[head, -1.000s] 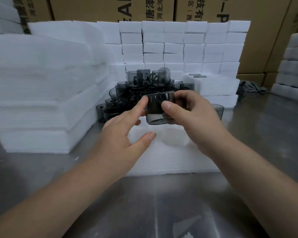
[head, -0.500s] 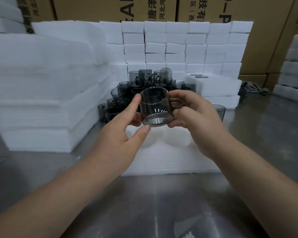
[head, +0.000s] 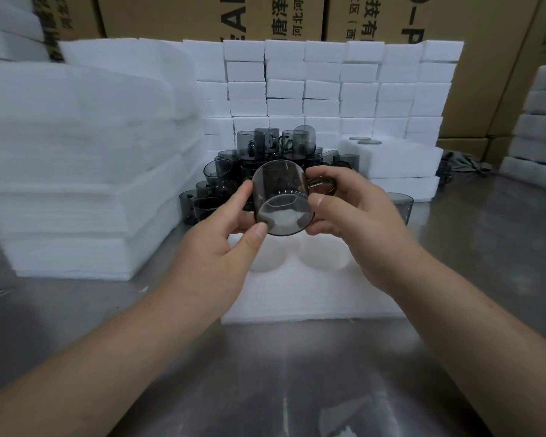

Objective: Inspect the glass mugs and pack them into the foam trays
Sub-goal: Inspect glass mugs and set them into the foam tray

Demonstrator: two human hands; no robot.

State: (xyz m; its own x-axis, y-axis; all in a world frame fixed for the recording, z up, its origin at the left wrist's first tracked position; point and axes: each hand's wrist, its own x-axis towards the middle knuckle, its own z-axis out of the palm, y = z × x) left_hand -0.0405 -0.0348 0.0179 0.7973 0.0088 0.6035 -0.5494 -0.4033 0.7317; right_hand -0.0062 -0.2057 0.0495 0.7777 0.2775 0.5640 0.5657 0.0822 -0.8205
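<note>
The left hand pinches a smoky grey glass mug between thumb and forefinger, the thumb at the lower rim and the forefinger on the left wall. The right hand grips it from the other side, its fingers curled round the handle and its thumb pressed to the right wall. Both hands are clamped on the mug, which is held in the air, tilted rather than upright, in the middle of the view.

Just below it lies a white foam tray flat on the metal table. Two round pockets show in the tray under the hands.

Behind the mug stands a pile of mugs of the same dark glass, stacked several high; some stand upright on top and others lean. One lone mug sits on the table just past the right hand.

To the left of the pile rises a thick stack of foam sheets. To the right of the pile lie two closed foam packs, one on the other, with dark rims showing on the upper one. Behind everything runs a wall of foam blocks in neat rows, and behind that stand cardboard boxes printed with letters. More foam is stacked at the far right edge, with a dark cloth lying on the table near it.
</note>
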